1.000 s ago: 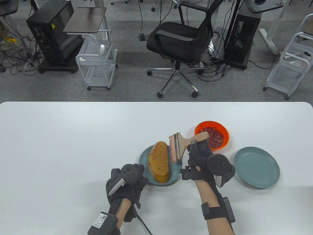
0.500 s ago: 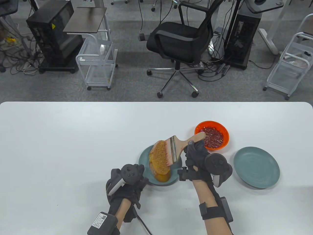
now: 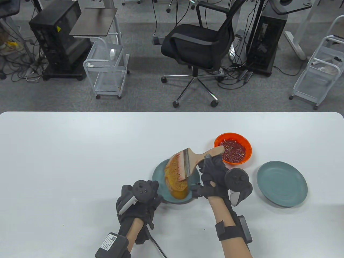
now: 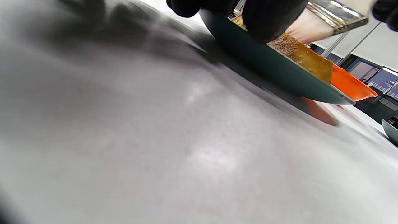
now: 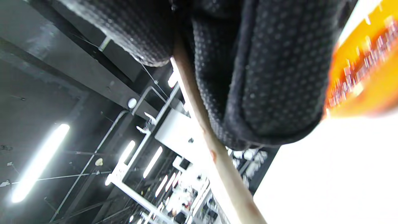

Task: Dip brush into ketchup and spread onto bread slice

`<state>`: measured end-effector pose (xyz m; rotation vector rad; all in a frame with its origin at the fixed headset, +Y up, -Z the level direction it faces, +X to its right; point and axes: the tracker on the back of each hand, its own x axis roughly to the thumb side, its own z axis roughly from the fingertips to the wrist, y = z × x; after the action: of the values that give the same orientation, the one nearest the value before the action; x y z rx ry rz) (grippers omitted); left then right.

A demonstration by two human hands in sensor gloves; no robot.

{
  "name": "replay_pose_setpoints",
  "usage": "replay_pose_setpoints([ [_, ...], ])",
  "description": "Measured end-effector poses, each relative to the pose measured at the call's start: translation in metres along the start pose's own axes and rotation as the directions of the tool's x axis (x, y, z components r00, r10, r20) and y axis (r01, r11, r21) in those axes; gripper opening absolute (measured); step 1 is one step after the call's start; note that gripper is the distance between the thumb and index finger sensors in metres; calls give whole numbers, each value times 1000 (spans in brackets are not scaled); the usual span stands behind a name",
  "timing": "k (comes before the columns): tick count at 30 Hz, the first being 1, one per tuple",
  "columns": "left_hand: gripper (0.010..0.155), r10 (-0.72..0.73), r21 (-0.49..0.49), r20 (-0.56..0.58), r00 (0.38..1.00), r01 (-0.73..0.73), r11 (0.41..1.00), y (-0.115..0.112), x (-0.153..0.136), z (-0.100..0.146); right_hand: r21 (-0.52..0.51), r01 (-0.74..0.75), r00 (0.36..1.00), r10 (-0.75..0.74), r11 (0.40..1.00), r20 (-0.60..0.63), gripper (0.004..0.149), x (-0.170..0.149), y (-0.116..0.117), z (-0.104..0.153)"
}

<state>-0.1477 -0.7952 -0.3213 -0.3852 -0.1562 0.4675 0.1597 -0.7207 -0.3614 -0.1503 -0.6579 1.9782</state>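
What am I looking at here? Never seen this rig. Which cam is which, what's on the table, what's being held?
No robot: a person's two hands in black sensor gloves, each with a tracker strapped to its back. The big picture looks down at the white table; the other two come from cameras on each wrist, tilted and close.

The right hand grips a wooden-handled brush, whose bristles lie on the bread slice. The bread sits on a teal plate, which the left hand touches at its near edge. Behind stands an orange bowl of ketchup, and to the right lies a second teal plate with nothing on it.

The left wrist view shows the plate rim and bread; the right wrist view shows gloved fingers round the brush handle.
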Motion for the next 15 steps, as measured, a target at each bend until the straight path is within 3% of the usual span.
replay_pose_setpoints([
  [3,62,-8,0,0,1000,8,1000,0,1,0,-9,47,998,-48,999,-31,51,-3,-6,-2],
  [6,62,-6,0,-1,1000,6,1000,0,1,0,56,188,973,-178,981,-150,51,-9,9,4],
  [9,62,-7,0,-2,1000,7,1000,0,0,0,124,236,953,-204,964,-225,52,-12,24,10],
  [13,62,-7,1,-2,1000,7,1000,0,0,0,92,193,966,-173,977,-194,52,-14,16,5],
  [15,62,-5,1,-2,1000,5,1000,0,0,1,23,123,986,-119,992,-115,52,-15,3,-1],
])
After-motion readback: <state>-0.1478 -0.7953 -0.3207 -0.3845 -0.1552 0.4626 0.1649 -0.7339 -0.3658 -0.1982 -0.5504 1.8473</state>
